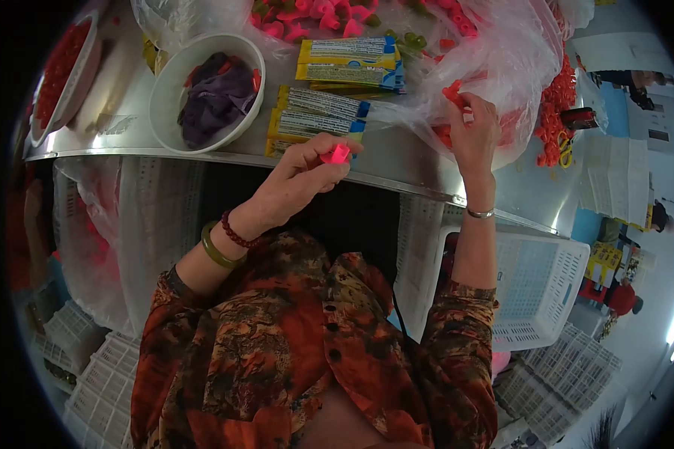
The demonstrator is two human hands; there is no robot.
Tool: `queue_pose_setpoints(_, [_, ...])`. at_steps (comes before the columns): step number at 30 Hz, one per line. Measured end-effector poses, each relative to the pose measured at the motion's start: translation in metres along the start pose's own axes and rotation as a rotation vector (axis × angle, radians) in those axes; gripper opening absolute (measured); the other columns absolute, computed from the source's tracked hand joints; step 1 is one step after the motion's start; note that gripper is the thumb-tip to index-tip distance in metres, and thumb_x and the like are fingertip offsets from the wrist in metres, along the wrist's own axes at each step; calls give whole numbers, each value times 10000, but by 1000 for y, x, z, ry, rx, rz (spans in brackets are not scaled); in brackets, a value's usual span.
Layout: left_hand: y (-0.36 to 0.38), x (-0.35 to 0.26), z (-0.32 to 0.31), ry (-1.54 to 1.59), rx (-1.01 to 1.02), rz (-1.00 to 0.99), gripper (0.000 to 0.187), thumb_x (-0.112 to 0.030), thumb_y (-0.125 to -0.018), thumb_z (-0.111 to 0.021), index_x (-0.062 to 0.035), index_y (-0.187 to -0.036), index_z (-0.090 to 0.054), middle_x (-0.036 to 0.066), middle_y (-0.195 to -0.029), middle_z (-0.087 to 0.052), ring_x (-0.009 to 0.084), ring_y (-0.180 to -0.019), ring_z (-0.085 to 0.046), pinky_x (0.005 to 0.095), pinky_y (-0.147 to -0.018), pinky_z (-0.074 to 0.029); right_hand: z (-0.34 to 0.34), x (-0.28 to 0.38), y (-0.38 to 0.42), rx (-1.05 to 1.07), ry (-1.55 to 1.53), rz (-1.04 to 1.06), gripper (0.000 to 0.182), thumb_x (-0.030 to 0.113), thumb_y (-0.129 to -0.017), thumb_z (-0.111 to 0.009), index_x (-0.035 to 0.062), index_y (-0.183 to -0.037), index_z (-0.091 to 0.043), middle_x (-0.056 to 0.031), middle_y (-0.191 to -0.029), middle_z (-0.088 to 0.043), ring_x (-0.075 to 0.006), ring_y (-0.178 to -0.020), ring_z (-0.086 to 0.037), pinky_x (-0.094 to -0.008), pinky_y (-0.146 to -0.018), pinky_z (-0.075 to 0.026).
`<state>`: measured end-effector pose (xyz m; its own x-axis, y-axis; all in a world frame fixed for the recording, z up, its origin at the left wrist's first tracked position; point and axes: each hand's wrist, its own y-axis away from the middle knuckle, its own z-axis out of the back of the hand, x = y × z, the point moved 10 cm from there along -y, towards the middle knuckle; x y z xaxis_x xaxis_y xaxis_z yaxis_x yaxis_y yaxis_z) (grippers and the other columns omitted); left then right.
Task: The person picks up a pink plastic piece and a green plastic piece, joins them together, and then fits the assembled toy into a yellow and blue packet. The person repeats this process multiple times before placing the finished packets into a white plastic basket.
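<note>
Pinching a pink piece point(338, 155) in the closed left grip point(296, 179), near yellow packets point(313, 112). Holding a red piece point(453, 93) in the closed right grip point(475, 133), near clear plastic point(513, 63).

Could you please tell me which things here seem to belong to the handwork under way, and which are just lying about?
Seemingly in use:
- pink piece in the left hand
- red piece in the right hand
- pink pieces

Probably lying about:
- dark cloth
- yellow scissors
- packets, though unsure

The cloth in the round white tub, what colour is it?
The cloth is dark purple; it shows best in the head view.
</note>
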<state>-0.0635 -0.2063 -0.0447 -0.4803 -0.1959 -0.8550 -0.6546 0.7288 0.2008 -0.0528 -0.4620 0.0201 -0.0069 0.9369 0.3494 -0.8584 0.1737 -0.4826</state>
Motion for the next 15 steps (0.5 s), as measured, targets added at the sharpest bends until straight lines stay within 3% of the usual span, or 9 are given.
queue_pose_setpoints(4, [-3,-1,-1,-29,-7,-28,125,-162,-982,-630,-55,-1044,-608,-94,-787,-447,13,-688,-365,198,-627,-340,11,26,-5,21,38,187,218,118,-902,-709,4,-1087,-690,-143,-966,-697,-286,-907,-654,-392,-756,-526])
queue_pose_setpoints(7, [-13,-4,-4,-134,2,-79,116,-160,-976,-654,-64,-979,-587,-101,-775,-445,0,-675,-359,198,-608,-336,10,17,-4,83,23,46,230,108,-927,-685,16,-1137,-676,-153,-978,-708,-276,-874,-674,-374,-735,-525])
queue_pose_setpoints(10, [-22,-10,-16,-199,26,-144,132,-160,-973,-662,-60,-967,-576,-98,-771,-448,-1,-669,-362,205,-588,-337,8,1,-2,102,-166,-129,191,79,-938,-643,9,-1116,-650,-174,-964,-704,-359,-854,-652,-426,-760,-514])
queue_pose_setpoints(13, [-30,-15,-28,-238,52,-150,115,-133,-979,-646,-63,-1005,-559,-82,-837,-462,9,-714,-374,201,-625,-336,15,2,-1,113,-222,-105,193,58,-952,-632,15,-1139,-651,-182,-967,-709,-297,-827,-685,-361,-731,-527])
queue_pose_setpoints(15, [-33,-15,-32,-245,57,-140,122,-119,-984,-636,-68,-1047,-545,-73,-881,-467,12,-747,-385,198,-651,-339,20,2,1,136,-335,-164,201,48,-957,-631,13,-1154,-651,-152,-978,-724,-214,-836,-680,-316,-734,-520])
